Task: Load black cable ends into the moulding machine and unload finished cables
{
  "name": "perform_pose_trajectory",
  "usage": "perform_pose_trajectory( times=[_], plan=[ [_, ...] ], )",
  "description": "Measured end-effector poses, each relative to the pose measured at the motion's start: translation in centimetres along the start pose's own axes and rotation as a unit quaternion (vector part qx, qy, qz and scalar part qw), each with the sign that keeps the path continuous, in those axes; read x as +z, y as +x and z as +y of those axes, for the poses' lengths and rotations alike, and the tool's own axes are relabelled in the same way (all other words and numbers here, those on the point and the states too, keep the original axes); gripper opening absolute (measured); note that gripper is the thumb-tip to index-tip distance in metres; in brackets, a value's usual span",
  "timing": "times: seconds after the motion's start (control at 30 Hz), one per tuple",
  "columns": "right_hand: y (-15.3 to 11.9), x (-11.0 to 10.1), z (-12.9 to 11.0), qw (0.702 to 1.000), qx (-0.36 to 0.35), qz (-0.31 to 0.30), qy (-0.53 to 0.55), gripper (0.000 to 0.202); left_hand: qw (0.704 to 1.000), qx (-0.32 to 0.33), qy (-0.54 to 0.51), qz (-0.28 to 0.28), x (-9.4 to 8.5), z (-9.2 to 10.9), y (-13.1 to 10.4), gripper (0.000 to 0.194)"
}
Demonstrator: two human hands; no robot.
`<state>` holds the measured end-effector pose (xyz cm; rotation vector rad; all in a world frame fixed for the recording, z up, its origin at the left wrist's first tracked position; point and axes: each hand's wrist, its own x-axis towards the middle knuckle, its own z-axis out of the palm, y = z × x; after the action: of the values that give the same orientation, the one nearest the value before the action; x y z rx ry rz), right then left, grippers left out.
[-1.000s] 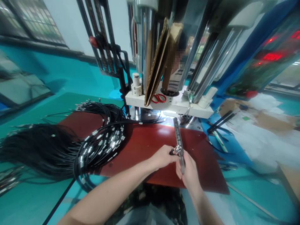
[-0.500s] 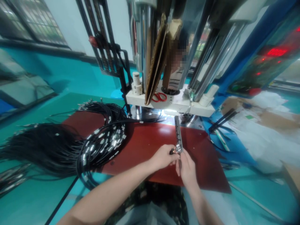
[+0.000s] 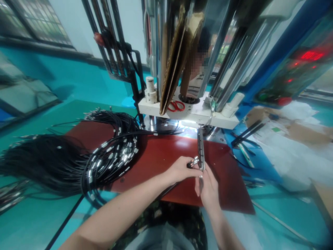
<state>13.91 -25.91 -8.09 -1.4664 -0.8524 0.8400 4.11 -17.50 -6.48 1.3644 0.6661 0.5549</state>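
Observation:
My left hand [image 3: 181, 170] is closed on several black cable ends with shiny metal connectors [image 3: 193, 162]. Its fingertips meet the near end of a narrow, slotted metal bar [image 3: 200, 147]. From the right, my right hand [image 3: 210, 189] grips that near end, thumb and fingers pressed together. The bar points away from me, its far end close to the lit base of a press [image 3: 187, 114]. A dark cable runs back beneath my left forearm. Just what sits in the bar's slots is too small to make out.
Coiled black cables with white tags [image 3: 114, 156] lie left on the red-brown board [image 3: 156, 152]. Red-handled scissors [image 3: 177, 106] and cardboard [image 3: 171, 66] rest on the press plate. Tweezers and a thin tool [image 3: 246, 155] lie right, before plastic bags [image 3: 299, 146].
The bar has swung slightly, its far end further right. My left fingertips have shifted to its near end, and the connectors now sit beside the bar's left edge. Both hands keep their grip.

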Motion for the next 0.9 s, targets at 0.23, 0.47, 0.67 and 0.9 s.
perform_pose_trajectory(
  times=[0.23, 0.47, 0.67, 0.9],
  plan=[
    [0.3, -0.6, 1.1, 0.999, 0.014, -0.021, 0.023, 0.050, 0.998, -0.065, -0.015, 0.012, -1.0, 0.3, 0.6, 0.020],
    [0.6, -1.1, 1.6, 0.997, 0.020, -0.075, 0.017, 0.049, 0.987, -0.139, 0.016, -0.083, -1.7, 0.0, 1.3, 0.013],
    [0.8, -0.8, 1.5, 0.996, 0.004, -0.082, -0.028, 0.051, 0.988, -0.127, 0.037, -0.075, -1.4, 0.2, 1.2, 0.013],
    [0.9, -0.8, 1.6, 0.997, 0.027, -0.068, 0.007, 0.049, 0.999, -0.041, -0.010, 0.001, -1.5, 0.6, 0.3, 0.020]
  ],
)
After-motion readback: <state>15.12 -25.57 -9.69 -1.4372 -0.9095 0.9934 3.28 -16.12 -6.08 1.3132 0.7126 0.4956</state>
